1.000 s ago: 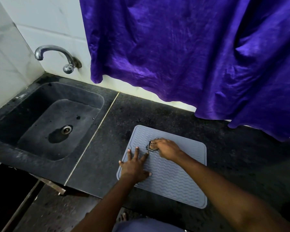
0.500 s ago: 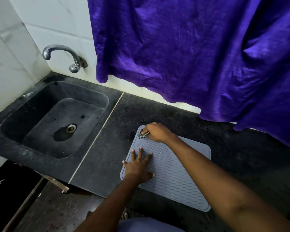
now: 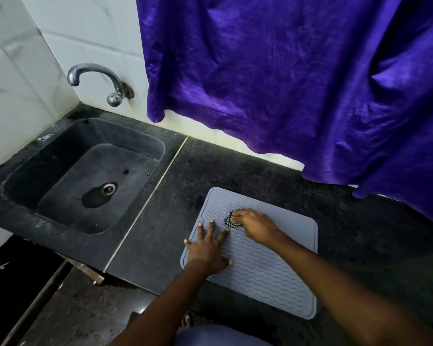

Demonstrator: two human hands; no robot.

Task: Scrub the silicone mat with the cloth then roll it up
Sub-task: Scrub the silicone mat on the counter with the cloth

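R hand point(image 3: 254, 224), fingers curled on a small black-and-white checked cloth point(image 3: 229, 221), works the far-left of the flat grey ribbed silicone mat point(image 3: 273, 275), most of it lying body-side & right of that hand, while L hand point(image 3: 206, 248), fingers spread, pins its left edge.

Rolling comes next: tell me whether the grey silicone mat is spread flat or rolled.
Spread flat: the grey wavy-ribbed silicone mat lies open on the dark stone counter, no visible edge curled.
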